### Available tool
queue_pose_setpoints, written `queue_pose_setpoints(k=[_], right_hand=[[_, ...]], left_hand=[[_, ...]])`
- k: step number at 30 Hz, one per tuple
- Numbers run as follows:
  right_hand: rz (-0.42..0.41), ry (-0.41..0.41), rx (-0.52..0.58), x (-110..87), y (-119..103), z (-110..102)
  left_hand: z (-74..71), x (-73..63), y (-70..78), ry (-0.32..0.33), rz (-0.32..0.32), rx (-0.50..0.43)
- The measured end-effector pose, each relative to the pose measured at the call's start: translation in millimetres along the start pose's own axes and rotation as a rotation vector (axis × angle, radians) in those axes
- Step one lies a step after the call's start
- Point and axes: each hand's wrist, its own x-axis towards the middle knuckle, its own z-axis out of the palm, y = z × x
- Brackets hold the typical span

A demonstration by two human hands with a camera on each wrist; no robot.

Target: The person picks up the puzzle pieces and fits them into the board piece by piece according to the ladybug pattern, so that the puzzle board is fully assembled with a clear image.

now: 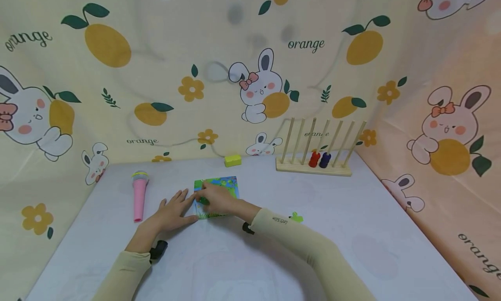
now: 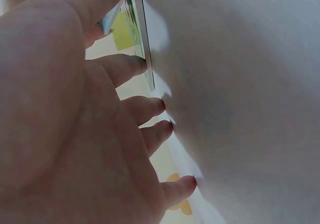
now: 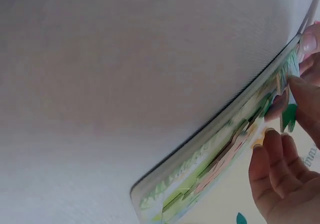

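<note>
A flat picture puzzle board (image 1: 231, 183) with a blue and green scene lies on the white table, with raised pieces along its surface in the right wrist view. My left hand (image 1: 170, 215) rests flat at its left edge, fingers spread and thumb by the near corner. In the left wrist view, fingertips touch the board's edge and the tabletop. Over the left part of the board, my right hand (image 1: 220, 199) pinches a small green puzzle piece (image 1: 204, 200) between thumb and index finger, its other fingers loosely bent. The hand hides much of the board.
A pink toy microphone (image 1: 139, 198) lies to the left. Behind the board sits a yellow block (image 1: 232, 161). At the back right stands a wooden peg rack (image 1: 289, 166) with red and dark blue pieces. A light green piece (image 1: 297, 217) lies beyond my right forearm.
</note>
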Motion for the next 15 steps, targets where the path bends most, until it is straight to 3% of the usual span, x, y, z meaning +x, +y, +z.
queue_pose_setpoints(k=[6, 15], right_hand=[[0.029, 0.0, -0.02, -0.7, -2.4, 0.7], [0.088, 0.024, 0.044, 2.5, -1.5, 5.2]], left_hand=[[2.8, 1.4, -2.8, 0.004, 0.005, 0.01], [3.6, 3.3, -4.4, 0.006, -0.002, 0.018]])
